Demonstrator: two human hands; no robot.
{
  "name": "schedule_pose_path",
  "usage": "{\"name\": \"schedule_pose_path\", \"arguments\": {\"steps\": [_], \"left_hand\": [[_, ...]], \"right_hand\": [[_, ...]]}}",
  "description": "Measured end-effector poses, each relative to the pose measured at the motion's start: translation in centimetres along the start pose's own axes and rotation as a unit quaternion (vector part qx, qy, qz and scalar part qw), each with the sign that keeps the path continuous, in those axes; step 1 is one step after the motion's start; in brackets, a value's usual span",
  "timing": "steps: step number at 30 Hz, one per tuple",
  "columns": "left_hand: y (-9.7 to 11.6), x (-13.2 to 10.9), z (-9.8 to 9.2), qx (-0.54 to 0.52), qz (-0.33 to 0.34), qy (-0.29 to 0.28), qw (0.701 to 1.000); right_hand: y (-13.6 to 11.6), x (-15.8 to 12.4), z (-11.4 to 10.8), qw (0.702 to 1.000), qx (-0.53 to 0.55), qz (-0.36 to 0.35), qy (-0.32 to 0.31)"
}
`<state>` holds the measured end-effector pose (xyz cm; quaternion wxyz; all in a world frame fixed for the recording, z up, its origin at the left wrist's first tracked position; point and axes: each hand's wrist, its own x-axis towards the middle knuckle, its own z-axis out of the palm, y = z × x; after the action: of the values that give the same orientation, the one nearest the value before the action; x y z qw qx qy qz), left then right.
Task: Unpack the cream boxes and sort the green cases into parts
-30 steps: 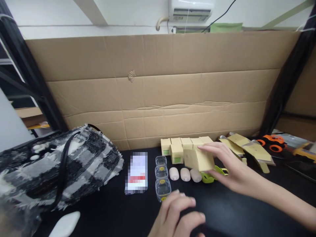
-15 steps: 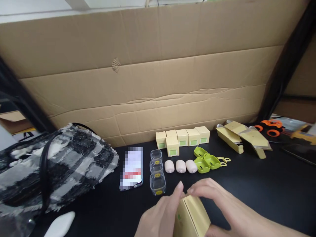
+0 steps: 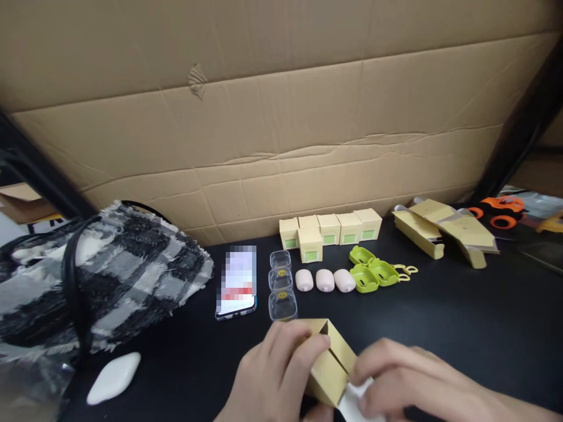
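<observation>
The left hand [image 3: 275, 375] and right hand [image 3: 409, 387] hold an open yellow carton [image 3: 328, 363] at bottom centre of the frame.
The left fingers wrap round the carton's left side, and it tilts over the black worktop [image 3: 461, 328]; the right fingers pinch a white insert [image 3: 352, 405] at its lower end. Further up the frame lie clear cases [image 3: 281, 287], pink pods [image 3: 324, 280], green cases [image 3: 373, 273] and a row of small boxes [image 3: 338, 227].

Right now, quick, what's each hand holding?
Left hand: closed around the yellow box, holding it.
Right hand: closed on that box's near end, fingertips on a white piece there.
</observation>
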<state>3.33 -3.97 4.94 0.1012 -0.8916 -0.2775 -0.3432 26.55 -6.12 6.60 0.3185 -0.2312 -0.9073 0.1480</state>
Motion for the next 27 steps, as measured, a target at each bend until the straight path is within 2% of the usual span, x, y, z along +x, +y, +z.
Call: {"name": "schedule_pose_path", "arguments": {"steps": [3, 6, 7, 9, 12, 13, 15, 18, 20, 22, 24, 25, 27], "left_hand": [[0.1, 0.2, 0.4, -0.009, 0.021, 0.034, 0.999], [0.1, -0.3, 0.8, -0.023, 0.042, 0.061, 0.997], [0.1, -0.5, 0.7, -0.022, 0.045, 0.045, 0.998], [0.2, -0.9, 0.4, -0.021, 0.046, -0.024, 0.998], [0.4, -1.0, -0.1, -0.041, 0.042, -0.113, 0.992], [0.5, -1.0, -0.1, -0.048, 0.041, -0.123, 0.99], [0.5, -0.7, 0.2, -0.062, 0.036, -0.105, 0.992], [0.1, -0.1, 0.7, -0.086, 0.07, -0.002, 0.994], [-0.3, 0.5, 0.6, -0.087, 0.079, 0.045, 0.992], [-0.7, 0.9, 0.2, -0.082, 0.075, 0.044, 0.993], [-1.1, 0.9, -0.2, -0.092, 0.063, 0.042, 0.993], [-1.3, 0.8, -0.4, -0.113, 0.051, 0.048, 0.991], [-1.5, 0.5, -0.7, -0.177, 0.006, 0.085, 0.981]], "right_hand": [[0.2, 0.1, 0.1, 0.991, -0.116, -0.05, -0.032], [0.8, -0.2, 0.7, 0.975, -0.191, -0.109, -0.032], [1.0, -0.3, 0.9, 0.97, -0.215, -0.106, -0.023], [1.3, -0.6, 1.3, 0.959, -0.268, -0.09, -0.002], [1.6, -0.6, 1.6, 0.953, -0.294, -0.068, -0.005], [1.6, -0.5, 1.6, 0.957, -0.283, -0.068, 0.0], [1.4, -0.2, 1.4, 0.973, -0.226, -0.037, 0.036], [1.2, 0.2, 0.7, 0.988, -0.057, 0.086, 0.116], [1.5, 0.4, 0.2, 0.967, 0.092, 0.18, 0.154], [2.2, 0.3, -0.2, 0.916, 0.243, 0.259, 0.186], [3.2, 0.2, -0.5, 0.867, 0.329, 0.305, 0.217], [3.7, 0.0, -0.6, 0.861, 0.327, 0.314, 0.231], [4.5, -0.1, -0.8, 0.887, 0.245, 0.315, 0.234]]}}
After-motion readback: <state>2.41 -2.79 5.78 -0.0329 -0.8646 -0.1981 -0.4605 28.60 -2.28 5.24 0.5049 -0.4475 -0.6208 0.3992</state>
